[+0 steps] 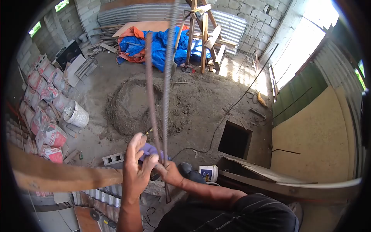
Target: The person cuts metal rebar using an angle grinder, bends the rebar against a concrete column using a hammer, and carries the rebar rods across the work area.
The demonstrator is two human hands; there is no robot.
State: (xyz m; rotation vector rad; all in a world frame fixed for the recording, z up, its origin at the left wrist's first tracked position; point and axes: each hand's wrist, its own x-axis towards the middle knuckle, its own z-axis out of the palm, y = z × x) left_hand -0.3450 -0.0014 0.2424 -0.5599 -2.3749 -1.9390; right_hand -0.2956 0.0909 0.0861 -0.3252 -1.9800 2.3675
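Observation:
Two long metal rods rise close to me: a ribbed grey rebar point(167, 85) and a thinner reddish-brown rod point(150, 85). They come together near my right hand point(170, 173), whose fingers are closed around them at their lower part. My left hand point(141, 162) is raised just left of the rods, its fingers apart and pointing up. Something purple point(148, 151) shows behind my left hand; what it is I cannot make out. Below my right hand, the hooked lower end point(167, 195) of a rod hangs down.
A wooden beam point(69, 174) crosses at the lower left. Below are a mortar ring point(119, 112), a square floor opening point(235, 139), a white bucket point(77, 115), cement bags point(52, 135), a blue tarp point(158, 50), a timber stand point(204, 38) and a paint pail point(208, 173).

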